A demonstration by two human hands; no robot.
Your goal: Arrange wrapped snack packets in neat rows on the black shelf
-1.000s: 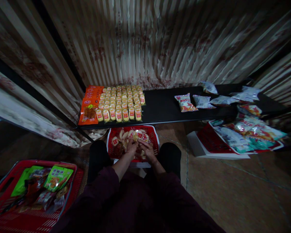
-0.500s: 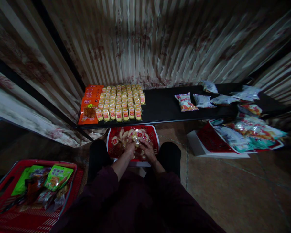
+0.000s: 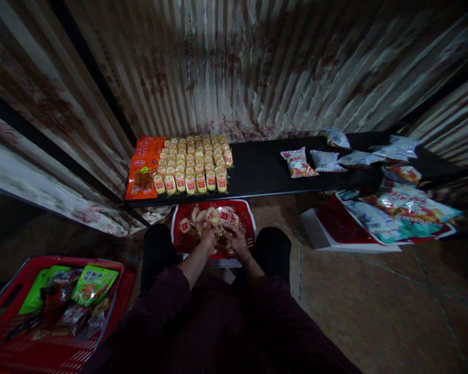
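Between my knees stands a red basket (image 3: 252,221) with a pale rim, holding several round, pale snacks in clear wrappers with red labels (image 3: 199,215). Over it, my left hand (image 3: 208,238) and my right hand (image 3: 237,240) come together on a small wrapped snack (image 3: 217,227) in clear, shiny film. The fingers of both hands are closed on the wrapper from either side. Part of the snack is hidden behind the fingers. Just beyond the basket, rows of small yellow wrapped cakes (image 3: 195,158) stand on a black shelf (image 3: 257,171).
Orange snack packets (image 3: 143,171) line the shelf's left end. Puffed snack bags (image 3: 298,162) lie toward its right. On the floor, a red basket of bags (image 3: 335,223) stands at right on a white box (image 3: 315,234), and another red basket (image 3: 115,267) with green packets (image 3: 91,284) at left.
My fingers have shifted slightly on the wrapped snack, turning it a little. The baskets and the goods on the shelf stay as they were.
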